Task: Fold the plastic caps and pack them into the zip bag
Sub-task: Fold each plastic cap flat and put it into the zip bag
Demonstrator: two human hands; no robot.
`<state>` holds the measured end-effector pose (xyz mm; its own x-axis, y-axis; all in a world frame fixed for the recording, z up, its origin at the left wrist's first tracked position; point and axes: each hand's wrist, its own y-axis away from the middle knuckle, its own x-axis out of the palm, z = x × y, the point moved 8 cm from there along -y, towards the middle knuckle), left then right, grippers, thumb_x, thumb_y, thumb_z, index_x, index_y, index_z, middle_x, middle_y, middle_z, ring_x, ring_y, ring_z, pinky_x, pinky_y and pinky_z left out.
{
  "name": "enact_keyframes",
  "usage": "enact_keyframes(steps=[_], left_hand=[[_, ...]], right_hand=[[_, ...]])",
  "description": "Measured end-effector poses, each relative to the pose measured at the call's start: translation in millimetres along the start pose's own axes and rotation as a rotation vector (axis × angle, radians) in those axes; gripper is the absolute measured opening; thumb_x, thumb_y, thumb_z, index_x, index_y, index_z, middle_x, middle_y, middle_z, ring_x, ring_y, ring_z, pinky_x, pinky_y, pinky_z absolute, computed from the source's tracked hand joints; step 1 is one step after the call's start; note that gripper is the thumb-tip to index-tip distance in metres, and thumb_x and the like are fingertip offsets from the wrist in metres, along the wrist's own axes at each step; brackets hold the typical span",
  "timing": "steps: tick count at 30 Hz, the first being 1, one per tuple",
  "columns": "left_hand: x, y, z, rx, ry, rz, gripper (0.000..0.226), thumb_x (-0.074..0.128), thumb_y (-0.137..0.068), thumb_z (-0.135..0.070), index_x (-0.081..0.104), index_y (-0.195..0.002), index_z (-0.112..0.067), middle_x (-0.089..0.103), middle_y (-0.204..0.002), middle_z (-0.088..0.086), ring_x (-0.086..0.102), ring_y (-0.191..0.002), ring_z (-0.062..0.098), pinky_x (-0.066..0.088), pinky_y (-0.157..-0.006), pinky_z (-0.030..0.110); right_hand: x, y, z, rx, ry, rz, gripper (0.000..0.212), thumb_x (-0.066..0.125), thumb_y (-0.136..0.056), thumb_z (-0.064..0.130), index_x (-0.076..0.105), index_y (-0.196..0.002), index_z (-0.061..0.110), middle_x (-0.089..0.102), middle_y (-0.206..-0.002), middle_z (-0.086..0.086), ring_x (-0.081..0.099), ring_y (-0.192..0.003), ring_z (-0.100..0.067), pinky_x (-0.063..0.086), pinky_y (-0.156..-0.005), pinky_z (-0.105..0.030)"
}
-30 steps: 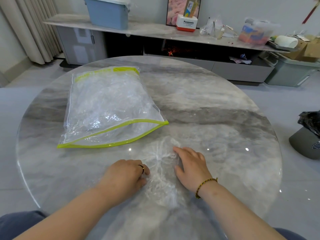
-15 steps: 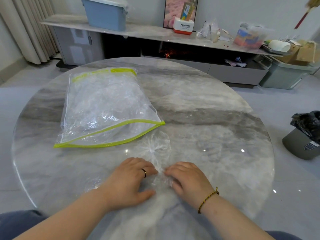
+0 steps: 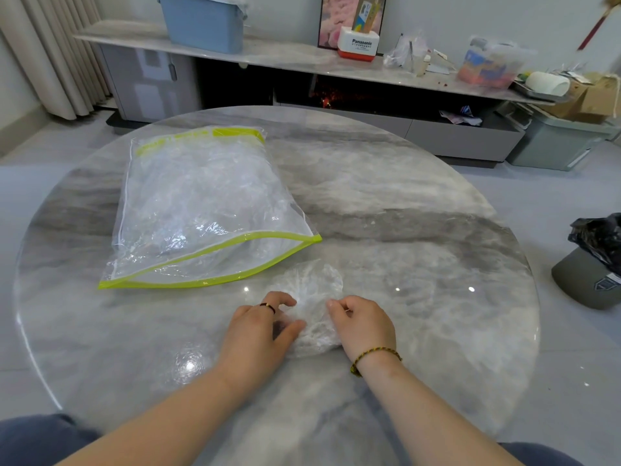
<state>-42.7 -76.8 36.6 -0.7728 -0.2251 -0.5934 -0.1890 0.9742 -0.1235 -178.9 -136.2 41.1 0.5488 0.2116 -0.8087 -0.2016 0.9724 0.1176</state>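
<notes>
Plastic cap (image 3: 311,285), lower centre, on desk (image 3: 420,210): left hand (image 3: 258,327) and right hand (image 3: 364,326) pinch it with curled fingers. Zip bag (image 3: 201,210), upper left, mouth gaping.

**Bag and cap on the table**

The table (image 3: 420,213) is filling the middle of the frame. The bag (image 3: 208,283) is lying on it at centre left, with caps (image 3: 201,196) sitting inside. A cap (image 3: 311,284) is lying just below the bag's lower right corner. The left hand (image 3: 258,334) is touching its left edge and the right hand (image 3: 363,326) its right. A shelf (image 3: 295,57) is running across the top, with a bin (image 3: 205,21) standing on it at upper left.
</notes>
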Motion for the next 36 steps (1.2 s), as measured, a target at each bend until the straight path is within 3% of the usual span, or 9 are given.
enact_keyframes(steps=[4,8,12,14,18,25,28,31,36], left_hand=[[2.7,4.4,-20.2,0.264,-0.406,-0.012,0.068,0.038,-0.054,-0.072,0.049,-0.106,-0.030,0.057,-0.064,-0.017,0.042,-0.072,0.005,0.028,-0.072,0.011],[-4.2,-0.5,-16.7,0.263,-0.340,-0.098,0.043,0.047,-0.069,-0.043,0.050,-0.107,-0.023,0.055,-0.054,-0.017,0.053,-0.065,0.003,0.029,-0.069,0.014],[-6.4,-11.3,15.8,-0.057,-0.005,-0.056,0.034,0.055,-0.089,-0.013,0.049,-0.122,-0.017,0.049,-0.053,-0.013,0.046,-0.076,0.023,0.039,-0.087,0.031],[-4.8,-12.1,21.0,-0.087,0.026,-0.060,0.035,0.054,-0.090,-0.012,0.049,-0.124,-0.016,0.042,-0.049,-0.009,0.041,-0.075,0.021,0.040,-0.084,0.033],[-4.1,-13.5,24.6,-0.083,-0.064,-0.098,0.039,0.055,-0.090,-0.017,0.047,-0.128,-0.016,0.045,-0.050,-0.009,0.046,-0.075,0.023,0.036,-0.078,0.029],[-11.0,-14.2,12.4,-0.078,-0.241,-0.124,0.043,0.059,-0.087,-0.022,0.042,-0.126,-0.016,0.039,-0.065,-0.014,0.059,-0.085,0.024,0.025,-0.067,0.022],[-13.9,-15.6,15.6,-0.103,-0.251,-0.103,0.031,0.060,-0.087,-0.029,0.040,-0.109,-0.023,0.038,-0.075,-0.014,0.057,-0.093,0.022,0.024,-0.065,0.023],[-15.9,-16.8,14.5,-0.094,-0.255,-0.056,0.033,0.061,-0.085,-0.030,0.030,-0.096,-0.026,0.043,-0.086,-0.014,0.054,-0.088,0.018,0.026,-0.064,0.023],[-16.4,-22.8,10.6,-0.018,-0.206,0.106,0.034,0.061,-0.083,-0.038,0.033,-0.102,-0.033,0.042,-0.087,-0.021,0.044,-0.070,0.004,0.029,-0.064,0.020]], right_hand=[[-2.1,-3.7,-6.1,0.079,-0.098,0.009,0.049,0.041,-0.096,0.032,0.034,-0.051,0.016,0.035,-0.049,0.003,0.034,-0.050,-0.013,0.027,-0.048,-0.024],[4.9,-5.2,-8.5,0.092,-0.346,0.145,0.050,0.035,-0.097,0.038,0.045,-0.055,0.012,0.050,-0.052,0.001,0.049,-0.064,-0.021,0.043,-0.076,-0.032],[24.2,-2.5,-6.6,0.010,-0.329,0.384,0.015,0.048,-0.068,0.044,0.058,-0.066,0.033,0.064,-0.059,0.024,0.057,-0.079,-0.010,0.033,-0.103,-0.041],[31.7,-2.1,-10.7,0.040,-0.318,0.418,0.022,0.051,-0.060,0.043,0.051,-0.082,0.039,0.064,-0.062,0.028,0.058,-0.096,-0.014,0.032,-0.104,-0.038],[14.0,-1.8,-4.3,0.023,-0.096,0.102,0.020,0.055,-0.085,0.033,0.042,-0.069,0.031,0.062,-0.060,0.015,0.059,-0.084,-0.017,0.029,-0.089,-0.027],[-3.5,2.7,6.5,-0.078,0.168,-0.119,0.017,0.049,-0.090,0.020,0.038,-0.103,0.018,0.061,-0.085,-0.001,0.059,-0.089,-0.024,0.037,-0.086,-0.027],[-20.5,17.1,34.6,-0.498,0.091,-0.416,0.019,0.049,-0.071,0.013,0.043,-0.089,0.016,0.060,-0.078,-0.005,0.051,-0.077,-0.016,0.040,-0.070,-0.022],[0.9,37.9,55.2,-0.813,0.173,-0.300,0.019,0.046,-0.064,0.020,0.049,-0.083,0.018,0.064,-0.086,-0.005,0.048,-0.088,-0.016,0.036,-0.080,-0.024],[27.0,29.6,47.4,-0.673,0.385,-0.136,0.044,0.036,-0.060,0.042,0.068,-0.082,0.021,0.068,-0.087,0.008,0.067,-0.086,-0.013,0.053,-0.079,-0.027]])
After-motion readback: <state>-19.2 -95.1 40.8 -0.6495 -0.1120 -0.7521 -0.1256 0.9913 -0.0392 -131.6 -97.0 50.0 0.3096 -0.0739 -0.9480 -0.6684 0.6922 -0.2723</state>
